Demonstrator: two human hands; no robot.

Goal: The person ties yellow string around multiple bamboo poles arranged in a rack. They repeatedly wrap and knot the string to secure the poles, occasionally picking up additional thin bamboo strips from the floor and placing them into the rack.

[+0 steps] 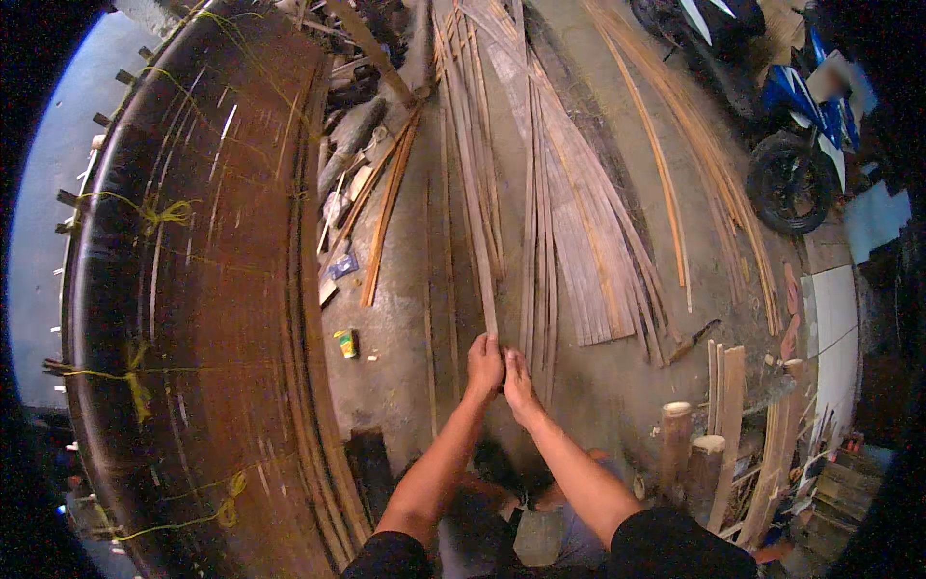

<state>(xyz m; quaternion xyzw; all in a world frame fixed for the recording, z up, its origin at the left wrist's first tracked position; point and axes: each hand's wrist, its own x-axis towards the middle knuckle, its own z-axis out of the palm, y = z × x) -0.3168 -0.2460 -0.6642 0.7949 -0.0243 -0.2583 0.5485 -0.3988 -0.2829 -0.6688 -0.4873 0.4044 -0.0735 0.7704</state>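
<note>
My left hand (485, 365) is closed around the near end of a long, thin wooden strip (475, 212), which stretches away toward the far side of the floor. Close beside it is my right hand (522, 388), its visible fingers stretched forward and its inner side toward the left hand. Whether it also touches the strip is hidden between the hands. Several similar narrow strips (537, 251) lie just right of the held one. Further right, a fan of wide flat boards (593, 256) rests on the floor.
Along the left runs a long brown stack (241, 251) tied with yellow cord (159, 212). A yellow-green container (346, 343) sits on the floor. Upright posts (677, 439) stand at the lower right. A blue-and-white motorcycle (805, 125) is at the far right, near more long strips (709, 135).
</note>
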